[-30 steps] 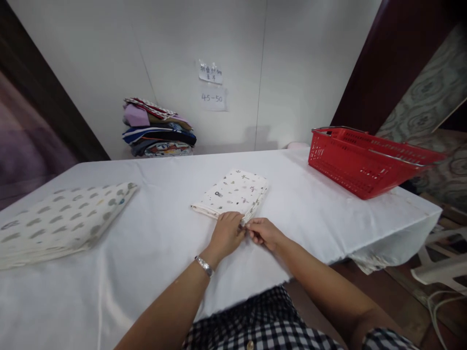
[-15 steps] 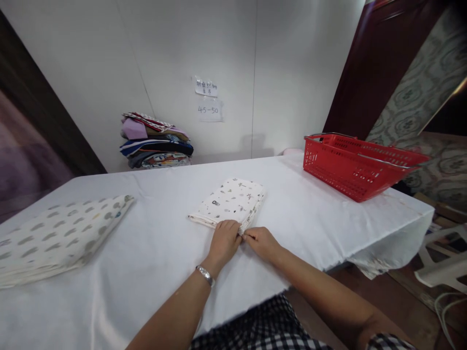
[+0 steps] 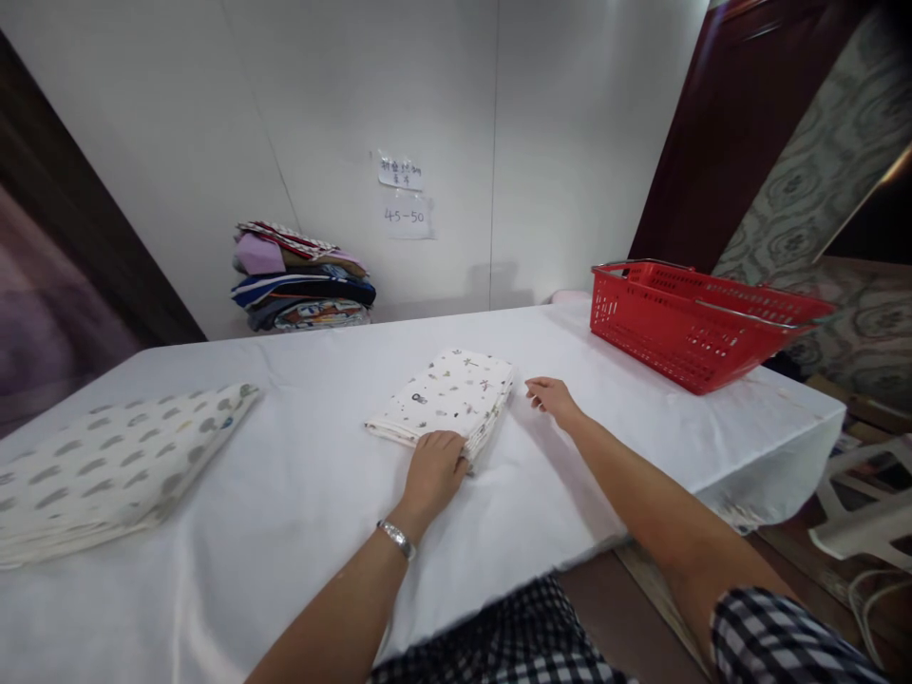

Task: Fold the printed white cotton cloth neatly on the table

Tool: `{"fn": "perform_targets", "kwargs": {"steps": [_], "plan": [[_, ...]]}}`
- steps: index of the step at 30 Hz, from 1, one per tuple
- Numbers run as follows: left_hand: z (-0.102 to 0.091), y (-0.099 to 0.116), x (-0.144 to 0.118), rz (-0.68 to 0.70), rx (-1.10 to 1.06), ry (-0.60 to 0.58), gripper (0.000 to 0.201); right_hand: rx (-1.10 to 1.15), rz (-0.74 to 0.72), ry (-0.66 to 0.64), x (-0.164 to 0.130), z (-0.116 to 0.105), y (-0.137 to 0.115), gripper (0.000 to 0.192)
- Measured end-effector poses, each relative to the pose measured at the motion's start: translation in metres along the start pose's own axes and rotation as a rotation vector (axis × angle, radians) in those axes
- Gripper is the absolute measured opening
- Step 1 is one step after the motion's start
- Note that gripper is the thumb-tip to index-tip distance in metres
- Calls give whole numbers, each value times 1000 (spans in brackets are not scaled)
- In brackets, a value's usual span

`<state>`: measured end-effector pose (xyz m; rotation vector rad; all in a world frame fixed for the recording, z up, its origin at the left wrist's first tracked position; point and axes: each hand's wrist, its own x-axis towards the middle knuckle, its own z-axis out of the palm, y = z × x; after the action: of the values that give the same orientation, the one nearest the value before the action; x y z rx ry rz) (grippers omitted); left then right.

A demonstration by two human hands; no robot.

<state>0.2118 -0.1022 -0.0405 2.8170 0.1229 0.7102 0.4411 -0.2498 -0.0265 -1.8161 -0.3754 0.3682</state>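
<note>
Folded cloth (image 3: 447,399), white with small printed figures, lies flat near the middle of the table (image 3: 299,494), its near corner under my left hand (image 3: 436,467). That hand rests on the corner with fingers curled over the stacked edges, pressing rather than lifting. My right hand (image 3: 550,396) has changed position: half a second ago it met the left at that same corner; now it lies just beside the cloth's right edge, fingers loosely extended, holding nothing. I judge the corner work finished, with the right hand placed to square or slide the bundle. A second folded cloth (image 3: 106,465), dotted grey, lies well apart at the left. A red basket (image 3: 694,323) stands at the far right of the table. A pile of coloured fabrics (image 3: 303,277) sits against the wall.
</note>
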Motion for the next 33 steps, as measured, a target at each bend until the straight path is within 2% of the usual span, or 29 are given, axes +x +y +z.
{"fn": "perform_targets", "kwargs": {"steps": [3,7,11,15,20,23,28,33], "plan": [[2,0,0,2,5,-4,20,-28,30,32,28,-5,-9,16],[3,0,-1,7,1,-9,23,-124,72,48,57,1,-15,21],[3,-1,-1,0,-11,-22,25,-269,95,27,81,10,-16,28],[3,-1,-1,-5,-27,-40,26,-390,82,-11,99,16,-17,26],[3,-3,0,3,-48,-44,24,-443,12,-26,113,17,-21,14],[5,-5,0,15,-59,-46,24,-471,-3,-19,116,15,-17,14],[8,-7,1,24,-69,-31,26,-573,53,-58,116,16,-7,17],[9,-7,0,32,-77,-14,26,-667,143,-132,123,16,-15,23]]}}
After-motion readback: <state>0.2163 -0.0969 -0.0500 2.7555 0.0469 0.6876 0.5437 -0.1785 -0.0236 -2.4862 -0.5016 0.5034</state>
